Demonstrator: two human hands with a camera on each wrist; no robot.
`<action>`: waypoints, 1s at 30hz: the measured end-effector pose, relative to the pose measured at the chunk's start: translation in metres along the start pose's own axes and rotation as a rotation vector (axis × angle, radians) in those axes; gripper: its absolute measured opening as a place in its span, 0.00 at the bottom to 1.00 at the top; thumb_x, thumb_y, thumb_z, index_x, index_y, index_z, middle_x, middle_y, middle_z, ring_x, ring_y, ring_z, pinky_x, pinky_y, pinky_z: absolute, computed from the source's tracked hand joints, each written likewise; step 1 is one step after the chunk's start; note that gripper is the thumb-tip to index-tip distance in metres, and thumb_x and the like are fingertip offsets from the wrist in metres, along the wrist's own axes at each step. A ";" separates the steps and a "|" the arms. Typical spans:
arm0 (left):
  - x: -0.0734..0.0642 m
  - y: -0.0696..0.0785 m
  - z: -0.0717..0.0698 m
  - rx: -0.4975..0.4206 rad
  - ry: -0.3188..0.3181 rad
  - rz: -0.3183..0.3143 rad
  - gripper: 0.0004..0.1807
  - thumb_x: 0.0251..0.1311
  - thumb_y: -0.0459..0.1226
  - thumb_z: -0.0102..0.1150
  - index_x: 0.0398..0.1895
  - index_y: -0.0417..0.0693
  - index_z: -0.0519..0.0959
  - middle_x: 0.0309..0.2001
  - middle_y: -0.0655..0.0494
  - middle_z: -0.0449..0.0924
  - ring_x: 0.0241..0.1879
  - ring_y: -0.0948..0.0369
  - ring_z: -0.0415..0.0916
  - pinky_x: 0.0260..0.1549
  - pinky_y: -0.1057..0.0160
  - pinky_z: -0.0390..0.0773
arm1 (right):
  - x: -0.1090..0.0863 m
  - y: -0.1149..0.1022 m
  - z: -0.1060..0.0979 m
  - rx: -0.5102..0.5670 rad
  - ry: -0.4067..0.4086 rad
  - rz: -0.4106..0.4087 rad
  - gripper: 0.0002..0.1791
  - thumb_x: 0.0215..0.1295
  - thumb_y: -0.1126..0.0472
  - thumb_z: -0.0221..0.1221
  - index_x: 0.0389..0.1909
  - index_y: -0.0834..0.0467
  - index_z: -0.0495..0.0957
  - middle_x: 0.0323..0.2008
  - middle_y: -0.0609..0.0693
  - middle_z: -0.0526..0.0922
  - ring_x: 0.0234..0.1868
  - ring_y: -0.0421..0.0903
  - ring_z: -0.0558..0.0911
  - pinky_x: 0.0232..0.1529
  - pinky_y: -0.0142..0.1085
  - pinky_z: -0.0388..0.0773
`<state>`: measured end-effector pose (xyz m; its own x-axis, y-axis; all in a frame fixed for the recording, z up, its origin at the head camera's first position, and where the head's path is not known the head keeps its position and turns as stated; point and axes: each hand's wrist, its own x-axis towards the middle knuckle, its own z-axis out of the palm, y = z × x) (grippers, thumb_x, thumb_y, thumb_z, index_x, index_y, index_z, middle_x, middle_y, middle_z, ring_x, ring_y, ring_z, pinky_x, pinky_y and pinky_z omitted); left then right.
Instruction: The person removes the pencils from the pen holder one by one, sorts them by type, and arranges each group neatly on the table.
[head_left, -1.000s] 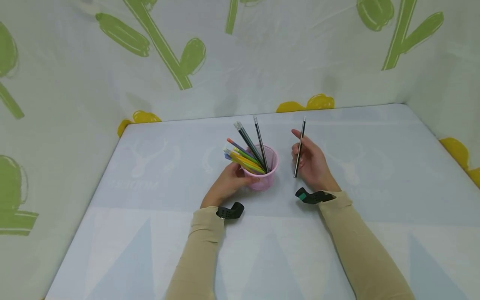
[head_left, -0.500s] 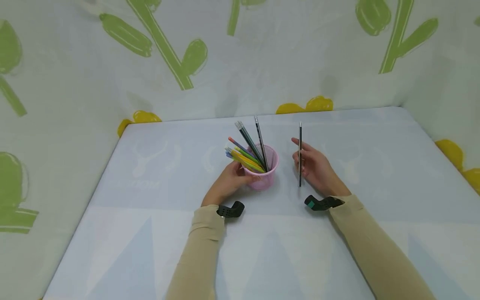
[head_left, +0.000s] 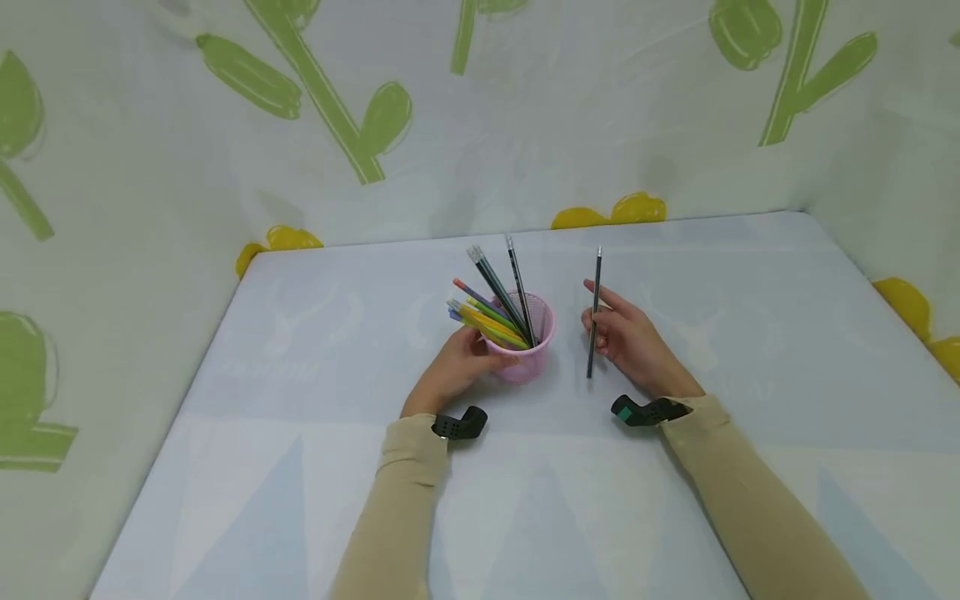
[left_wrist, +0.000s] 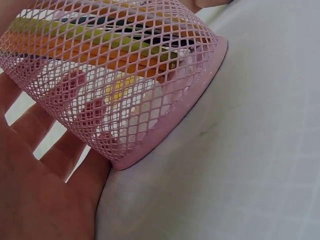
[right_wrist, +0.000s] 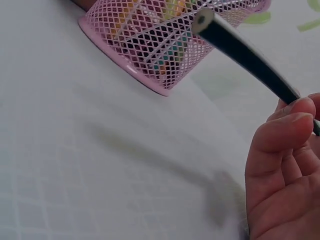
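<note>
My left hand (head_left: 453, 367) grips the near left side of a pink mesh pencil cup (head_left: 528, 364), thumb across its front. In the left wrist view, the fingers show behind the mesh and the cup's base rim (left_wrist: 197, 97) is at the tabletop. Several dark pencils (head_left: 497, 285) and bright yellow, green and orange-tipped pens (head_left: 487, 321) lean leftward out of the cup. To its right, my right hand (head_left: 637, 346) pinches a dark pencil (head_left: 597, 283) between thumb and fingers, index finger extended. The right wrist view shows that pencil's flat, unsharpened end (right_wrist: 204, 21) toward the camera.
A pale, patterned cloth covers the table (head_left: 300, 467). Behind it stands a light curtain (head_left: 525, 142) with green plants and yellow shapes printed on it. The pencil and right hand cast a soft shadow (right_wrist: 150, 155) on the cloth.
My right hand has shifted slightly toward me and its forearm to the right, while the pencil's lower end has come closer to me. Left hand and cup have stayed in place.
</note>
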<state>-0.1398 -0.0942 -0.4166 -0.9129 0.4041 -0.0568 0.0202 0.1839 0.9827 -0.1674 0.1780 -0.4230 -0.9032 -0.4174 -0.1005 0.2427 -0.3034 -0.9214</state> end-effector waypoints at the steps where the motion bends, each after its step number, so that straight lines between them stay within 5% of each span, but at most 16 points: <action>1: -0.003 0.003 0.000 0.002 0.002 0.002 0.26 0.48 0.36 0.64 0.52 0.43 0.69 0.46 0.52 0.73 0.39 0.58 0.72 0.36 0.63 0.73 | 0.001 0.001 0.002 -0.031 0.007 -0.002 0.29 0.68 0.66 0.42 0.68 0.54 0.47 0.32 0.56 0.70 0.23 0.43 0.65 0.22 0.29 0.67; 9: -0.010 0.015 -0.004 -0.018 0.042 0.039 0.28 0.49 0.33 0.62 0.55 0.43 0.68 0.52 0.53 0.71 0.49 0.58 0.70 0.46 0.62 0.70 | 0.010 0.002 0.012 -0.418 0.061 -0.017 0.30 0.65 0.57 0.50 0.67 0.48 0.53 0.33 0.57 0.69 0.21 0.44 0.66 0.19 0.31 0.68; 17: 0.003 0.010 0.005 -0.077 0.044 0.043 0.28 0.48 0.33 0.62 0.56 0.44 0.68 0.51 0.53 0.72 0.47 0.59 0.71 0.43 0.64 0.72 | 0.005 -0.010 -0.002 -0.767 0.087 0.095 0.34 0.63 0.52 0.52 0.68 0.48 0.49 0.33 0.57 0.74 0.17 0.49 0.70 0.22 0.37 0.72; 24: 0.010 -0.001 0.009 -0.101 0.033 0.012 0.30 0.47 0.36 0.64 0.57 0.49 0.68 0.53 0.57 0.71 0.50 0.60 0.70 0.46 0.62 0.71 | 0.002 -0.012 -0.004 -0.920 0.106 0.187 0.37 0.62 0.53 0.53 0.68 0.53 0.48 0.42 0.56 0.73 0.20 0.49 0.76 0.26 0.37 0.76; 30: 0.010 -0.012 0.004 -0.068 0.063 0.011 0.31 0.46 0.39 0.66 0.57 0.53 0.68 0.51 0.57 0.73 0.50 0.60 0.71 0.44 0.61 0.72 | 0.007 -0.009 -0.001 -1.020 0.149 0.176 0.39 0.58 0.54 0.55 0.68 0.49 0.48 0.45 0.54 0.70 0.21 0.47 0.77 0.29 0.36 0.74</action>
<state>-0.1474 -0.0886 -0.4295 -0.9368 0.3480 -0.0369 0.0047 0.1179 0.9930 -0.1760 0.1788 -0.4156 -0.9355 -0.2546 -0.2449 0.0233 0.6474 -0.7618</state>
